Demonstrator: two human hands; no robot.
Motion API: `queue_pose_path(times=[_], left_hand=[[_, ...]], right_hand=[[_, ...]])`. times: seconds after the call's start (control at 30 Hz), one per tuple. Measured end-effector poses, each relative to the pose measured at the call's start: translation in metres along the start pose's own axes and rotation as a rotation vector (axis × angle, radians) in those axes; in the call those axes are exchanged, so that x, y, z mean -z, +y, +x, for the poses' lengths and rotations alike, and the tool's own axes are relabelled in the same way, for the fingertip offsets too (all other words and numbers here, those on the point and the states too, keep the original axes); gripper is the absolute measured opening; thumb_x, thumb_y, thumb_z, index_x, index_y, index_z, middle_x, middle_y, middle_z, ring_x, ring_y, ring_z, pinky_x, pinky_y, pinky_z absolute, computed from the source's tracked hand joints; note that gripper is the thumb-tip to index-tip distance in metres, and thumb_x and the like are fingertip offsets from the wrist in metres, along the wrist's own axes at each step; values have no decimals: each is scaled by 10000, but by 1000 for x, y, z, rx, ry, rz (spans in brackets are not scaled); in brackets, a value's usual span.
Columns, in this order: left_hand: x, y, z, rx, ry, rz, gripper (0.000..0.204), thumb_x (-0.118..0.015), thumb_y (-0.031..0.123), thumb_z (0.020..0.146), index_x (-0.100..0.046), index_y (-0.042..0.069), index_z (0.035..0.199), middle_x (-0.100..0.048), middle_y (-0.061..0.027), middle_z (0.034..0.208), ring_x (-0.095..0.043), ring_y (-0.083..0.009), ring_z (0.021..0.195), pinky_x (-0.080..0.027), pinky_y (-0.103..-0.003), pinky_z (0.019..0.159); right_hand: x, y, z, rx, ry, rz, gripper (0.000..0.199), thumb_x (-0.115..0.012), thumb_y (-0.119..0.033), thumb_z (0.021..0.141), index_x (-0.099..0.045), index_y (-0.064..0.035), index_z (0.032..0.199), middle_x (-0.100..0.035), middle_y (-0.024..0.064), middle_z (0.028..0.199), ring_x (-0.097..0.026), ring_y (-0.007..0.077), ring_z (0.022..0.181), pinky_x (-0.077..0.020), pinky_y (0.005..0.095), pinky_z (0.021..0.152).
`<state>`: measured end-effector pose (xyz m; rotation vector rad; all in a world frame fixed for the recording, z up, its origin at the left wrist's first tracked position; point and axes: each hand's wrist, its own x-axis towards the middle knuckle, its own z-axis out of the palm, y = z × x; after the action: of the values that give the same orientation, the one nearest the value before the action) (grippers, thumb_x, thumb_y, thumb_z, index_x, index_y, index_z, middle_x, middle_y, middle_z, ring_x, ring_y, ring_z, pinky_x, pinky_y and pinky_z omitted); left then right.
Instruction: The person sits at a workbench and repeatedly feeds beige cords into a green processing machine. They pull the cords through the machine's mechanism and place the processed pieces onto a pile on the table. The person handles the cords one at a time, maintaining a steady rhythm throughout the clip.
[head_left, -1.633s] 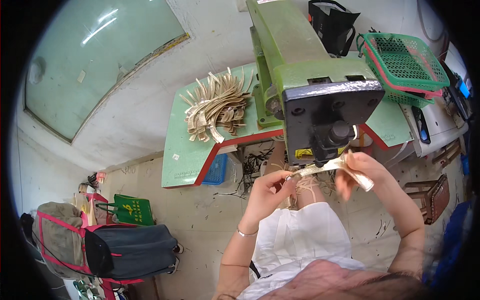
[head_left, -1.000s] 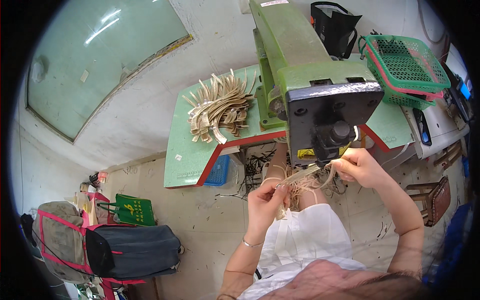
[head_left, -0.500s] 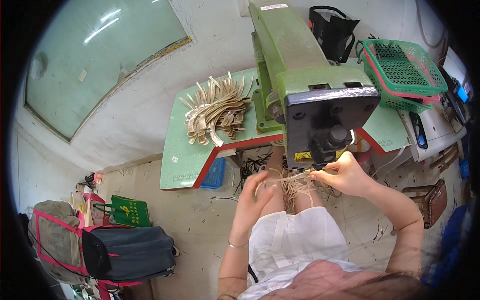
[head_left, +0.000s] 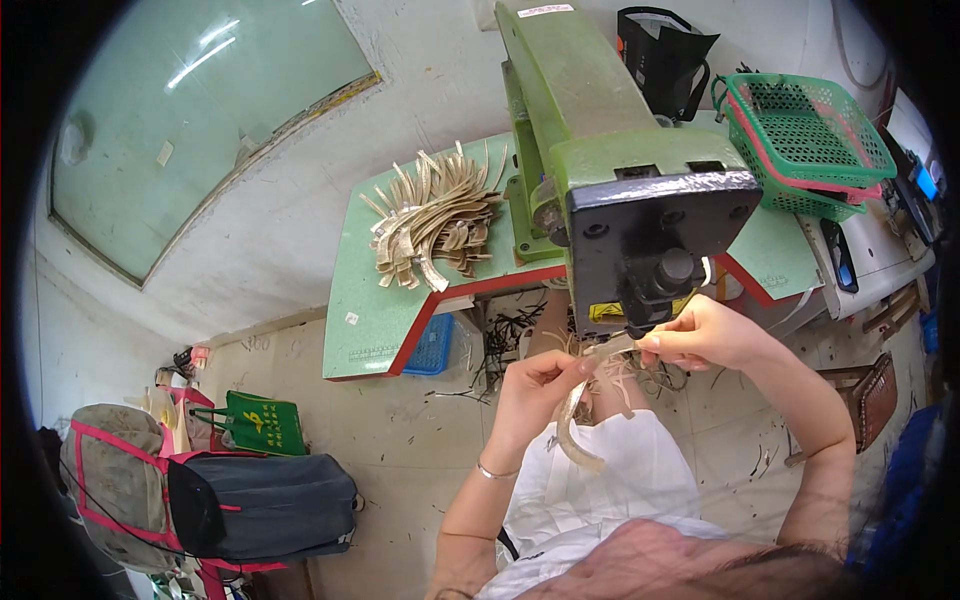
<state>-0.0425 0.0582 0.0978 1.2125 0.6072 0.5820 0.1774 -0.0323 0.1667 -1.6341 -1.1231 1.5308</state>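
My left hand (head_left: 537, 385) and my right hand (head_left: 700, 335) both pinch one pale tan strip (head_left: 588, 395), just below the black head (head_left: 660, 240) of a green machine (head_left: 580, 110). The strip runs from the machine head between my fingers and curls down past my left hand, over my lap. My right hand sits closest to the machine head. A pile of similar tan strips (head_left: 435, 220) lies on the green tabletop (head_left: 365, 300) to the left of the machine.
Green mesh baskets (head_left: 805, 130) and a black bag (head_left: 660, 50) stand at the back right. A blue crate (head_left: 435, 345) and loose scraps lie under the table. Bags (head_left: 230, 500) rest on the floor at the lower left. A large glass pane (head_left: 190, 110) fills the upper left.
My hands have come down and together under the machine head, with the strip fed between them. Earlier my right hand held the strip farther out to the right.
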Motion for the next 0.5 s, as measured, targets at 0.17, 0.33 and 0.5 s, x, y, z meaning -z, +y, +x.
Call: queue_pose_path(times=[0.17, 0.33, 0.5], left_hand=[[3, -12, -24, -71, 146, -77, 143, -597, 84, 877, -638, -22, 791, -627, -24, 731, -547, -62, 640, -426, -198, 598], [27, -33, -45, -157, 298, -90, 151, -539, 115, 914, -625, -9, 899, -615, -8, 810, -535, -63, 765, -420, -215, 715], [71, 47, 1, -352, 506, 462, 259, -481, 208, 947, -597, -20, 988, -525, 25, 764, -410, -64, 693, -362, -201, 649]], right_hand=[[-25, 9, 6, 90, 27, 133, 280, -581, -279, 899, -673, -15, 884, -432, -68, 537, -337, 18, 452, -252, 201, 423], [-56, 14, 16, 121, 19, 252, 265, -564, -258, 909, -667, -18, 861, -459, -57, 539, -361, 19, 449, -269, 203, 406], [-59, 61, 27, 148, 53, 239, 273, -539, -231, 921, -654, 0, 834, -491, -39, 559, -392, 19, 446, -286, 198, 401]])
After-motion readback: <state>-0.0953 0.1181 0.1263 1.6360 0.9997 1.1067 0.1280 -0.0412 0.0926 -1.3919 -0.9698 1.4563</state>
